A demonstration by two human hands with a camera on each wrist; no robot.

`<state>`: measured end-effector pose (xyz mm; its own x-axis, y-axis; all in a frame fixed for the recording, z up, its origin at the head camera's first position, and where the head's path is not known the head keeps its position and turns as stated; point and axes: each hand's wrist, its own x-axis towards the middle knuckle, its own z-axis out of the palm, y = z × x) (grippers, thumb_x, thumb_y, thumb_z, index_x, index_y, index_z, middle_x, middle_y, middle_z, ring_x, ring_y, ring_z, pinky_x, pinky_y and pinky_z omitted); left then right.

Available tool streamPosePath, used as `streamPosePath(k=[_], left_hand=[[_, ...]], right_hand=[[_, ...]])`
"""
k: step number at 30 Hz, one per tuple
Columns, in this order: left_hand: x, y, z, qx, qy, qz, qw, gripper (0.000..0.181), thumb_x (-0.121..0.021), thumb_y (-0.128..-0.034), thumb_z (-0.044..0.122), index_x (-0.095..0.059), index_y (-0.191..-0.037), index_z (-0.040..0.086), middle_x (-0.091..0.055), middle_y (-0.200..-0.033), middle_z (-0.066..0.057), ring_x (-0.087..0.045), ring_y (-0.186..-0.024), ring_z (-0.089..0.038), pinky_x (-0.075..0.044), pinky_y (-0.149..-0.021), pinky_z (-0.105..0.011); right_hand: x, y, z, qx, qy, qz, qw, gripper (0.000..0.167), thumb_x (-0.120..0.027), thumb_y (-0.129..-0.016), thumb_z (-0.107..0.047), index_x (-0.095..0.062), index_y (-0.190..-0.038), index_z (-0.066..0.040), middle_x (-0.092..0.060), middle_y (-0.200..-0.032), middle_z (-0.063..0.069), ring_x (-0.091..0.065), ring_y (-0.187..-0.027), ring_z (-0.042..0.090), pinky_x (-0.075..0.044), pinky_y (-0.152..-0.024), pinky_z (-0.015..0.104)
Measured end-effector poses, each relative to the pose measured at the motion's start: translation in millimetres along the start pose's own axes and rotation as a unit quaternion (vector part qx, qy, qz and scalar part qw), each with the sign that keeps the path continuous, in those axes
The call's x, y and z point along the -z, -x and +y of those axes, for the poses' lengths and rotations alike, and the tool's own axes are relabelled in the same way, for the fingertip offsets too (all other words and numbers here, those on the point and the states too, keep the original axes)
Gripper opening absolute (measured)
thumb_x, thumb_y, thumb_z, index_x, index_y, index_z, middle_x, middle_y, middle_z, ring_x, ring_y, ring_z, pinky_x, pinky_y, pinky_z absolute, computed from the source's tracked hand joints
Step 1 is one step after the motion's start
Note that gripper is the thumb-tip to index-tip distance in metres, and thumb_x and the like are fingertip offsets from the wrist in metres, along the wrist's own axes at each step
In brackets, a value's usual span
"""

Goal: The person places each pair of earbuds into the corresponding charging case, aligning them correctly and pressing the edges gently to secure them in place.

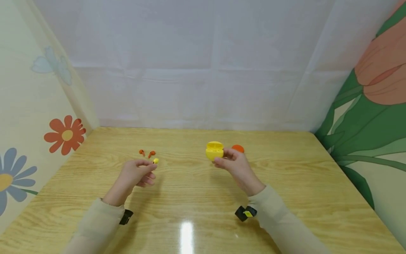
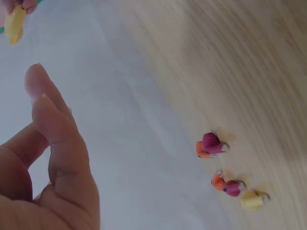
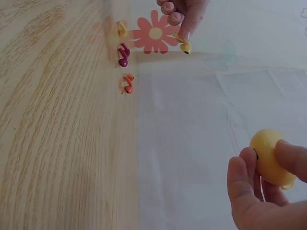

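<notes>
Yellow earbud (image 1: 155, 161) sits pinched between thumb and fingertip of my left hand (image 1: 134, 174), head view; yellow case (image 1: 214, 153) is well apart, in my right hand (image 1: 238, 168). Case is rounded, lid (image 1: 215, 145) raised. Orange earbuds (image 1: 152, 153) lie on the table (image 1: 190, 183) just past my left hand; orange round thing (image 1: 238, 148) is partly hidden behind my right. Both forearms (image 1: 282, 218) slant inward.

Left wrist view: can't make out the pinched earbud. Purple earbuds (image 2: 211, 142) and a second yellow earbud (image 2: 253, 200) lie near the orange ones.

Right wrist view: pinched earbud shows a dark patch; case is smooth, gripped, thumb one side, fingers the other.
</notes>
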<state>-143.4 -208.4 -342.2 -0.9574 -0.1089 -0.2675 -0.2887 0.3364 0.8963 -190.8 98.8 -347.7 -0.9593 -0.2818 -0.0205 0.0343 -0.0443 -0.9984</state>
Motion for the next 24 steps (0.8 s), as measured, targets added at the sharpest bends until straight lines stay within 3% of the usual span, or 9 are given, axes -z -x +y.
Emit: streamPosePath(k=[11, 24], left_hand=[[-12.8, 0.4, 13.8, 0.001, 0.038, -0.002, 0.9993, 0.036, -0.064, -0.0962, 0.021, -0.056, -0.121, -0.004, -0.068, -0.069, -0.002, -0.067, -0.057, -0.014, -0.052, -0.053, -0.026], [-26.4, 2.6, 20.7, -0.026, 0.061, -0.015, 0.9977, 0.034, -0.064, -0.0959, 0.019, -0.058, -0.118, -0.007, -0.068, -0.066, -0.002, -0.066, -0.054, -0.012, -0.051, -0.051, -0.025]], right_hand=[[-3.4, -0.5, 1.3, 0.001, -0.010, -0.004, 0.9999, 0.036, -0.061, -0.094, 0.001, -0.050, -0.125, 0.016, -0.060, -0.110, 0.017, -0.065, -0.089, 0.014, -0.054, -0.083, 0.027], [-7.1, 1.0, 0.2, 0.001, -0.004, -0.012, 0.9999, 0.037, -0.061, -0.094, 0.001, -0.050, -0.125, 0.016, -0.060, -0.112, 0.019, -0.064, -0.091, 0.016, -0.053, -0.083, 0.028]])
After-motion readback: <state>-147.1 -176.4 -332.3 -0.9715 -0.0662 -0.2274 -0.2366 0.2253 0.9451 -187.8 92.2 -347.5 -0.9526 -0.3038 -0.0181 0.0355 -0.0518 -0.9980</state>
